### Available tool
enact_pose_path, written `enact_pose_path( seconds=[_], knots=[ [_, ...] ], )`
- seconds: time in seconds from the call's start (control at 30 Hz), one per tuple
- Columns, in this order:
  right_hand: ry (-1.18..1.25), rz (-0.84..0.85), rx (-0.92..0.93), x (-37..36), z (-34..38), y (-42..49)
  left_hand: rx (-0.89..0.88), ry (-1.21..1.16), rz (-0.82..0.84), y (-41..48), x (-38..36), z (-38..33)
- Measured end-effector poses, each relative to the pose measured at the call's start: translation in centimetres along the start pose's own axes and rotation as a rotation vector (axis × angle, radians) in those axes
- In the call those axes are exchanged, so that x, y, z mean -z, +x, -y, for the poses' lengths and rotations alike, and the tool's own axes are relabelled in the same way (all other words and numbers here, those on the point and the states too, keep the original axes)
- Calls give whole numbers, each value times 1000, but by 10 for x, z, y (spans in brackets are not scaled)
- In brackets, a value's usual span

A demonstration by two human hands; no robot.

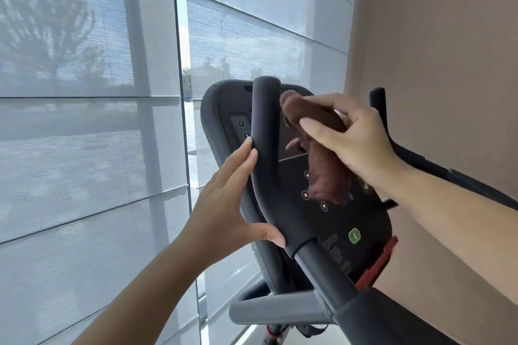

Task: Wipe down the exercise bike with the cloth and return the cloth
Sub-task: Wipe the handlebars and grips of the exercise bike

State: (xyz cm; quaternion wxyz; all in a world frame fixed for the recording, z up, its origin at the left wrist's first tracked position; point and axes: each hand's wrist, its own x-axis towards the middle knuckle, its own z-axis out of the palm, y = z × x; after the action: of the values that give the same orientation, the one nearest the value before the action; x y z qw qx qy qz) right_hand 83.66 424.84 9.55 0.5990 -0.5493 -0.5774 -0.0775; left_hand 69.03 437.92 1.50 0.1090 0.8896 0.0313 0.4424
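Left hand [224, 204] rests flat on the handlebar [266, 120], right hand [350, 137] grips the cloth [325, 176] over the console [336, 221], by shaded windows [84, 120].

gym corner (exercise bike [297, 204], window blinds [84, 92])

The person's 2 forearms, left arm [154, 274] and right arm [448, 218], are bare and slim, and the left hand [221, 204] and right hand [356, 137] have long fingers with smooth, rounded nails [277, 240] just past the fingertips.

Sheer grey window blinds [84, 120], daylight, blurred tree [47, 22] outside, beige wall [448, 36]
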Motion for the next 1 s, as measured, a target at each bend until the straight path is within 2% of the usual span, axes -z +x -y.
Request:
enact_pose_path(
  seconds=[0.1,0.2,0.27,0.37,0.43,0.63,0.77,0.9,0.93,1.0],
  knots=[
    [-16,-208,46,-34,-1,16,-7,-6,28,-2,0,1],
    [-30,-251,-2,-47,-1,4,-9,-20,35,-2,-2,3],
    [-97,-113,-41,-36,1,-8,0,-40,36,-2,-3,3],
    [-238,251,-126,-17,6,-33,6,-38,35,-2,-4,2],
    [-264,383,-177,-8,11,-49,6,-17,36,-3,-5,1],
    [-307,428,-219,15,33,-80,21,27,24,-12,-7,-2],
    [-386,615,-241,33,56,-104,88,-158,22,-13,-5,-4],
    [-489,701,-293,40,75,-106,110,-248,21,-15,-5,-3],
    [-523,684,-281,37,77,-100,111,-267,23,-16,-5,-2],
    [-521,513,-239,25,76,-87,95,-293,22,-17,-6,0]
  ],
)
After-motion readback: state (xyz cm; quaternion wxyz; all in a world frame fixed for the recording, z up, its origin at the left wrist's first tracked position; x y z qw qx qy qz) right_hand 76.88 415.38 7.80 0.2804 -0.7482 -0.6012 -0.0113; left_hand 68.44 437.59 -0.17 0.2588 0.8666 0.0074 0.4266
